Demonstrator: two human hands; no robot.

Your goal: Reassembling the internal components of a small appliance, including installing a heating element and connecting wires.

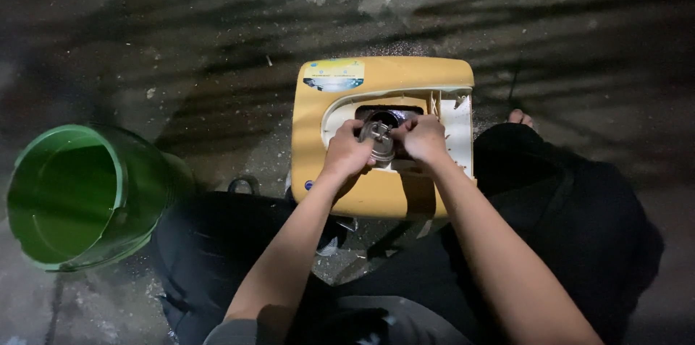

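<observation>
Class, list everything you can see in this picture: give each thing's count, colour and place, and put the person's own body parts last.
Appliance casing: one, yellow with a cream inner panel, on the ground at centre, lying between the person's knees.
Metal part: one, silvery, round, at the dark opening in the casing, gripped by both hands.
Bucket: one, green, tipped on its side at the left, mouth facing the camera.
Ground: dark, wet-looking concrete with pale specks.
Trousers: black, lower frame.
Foot: one, bare, right of the casing.
Left hand: on the metal part's left side.
Right hand: on its right side.
</observation>
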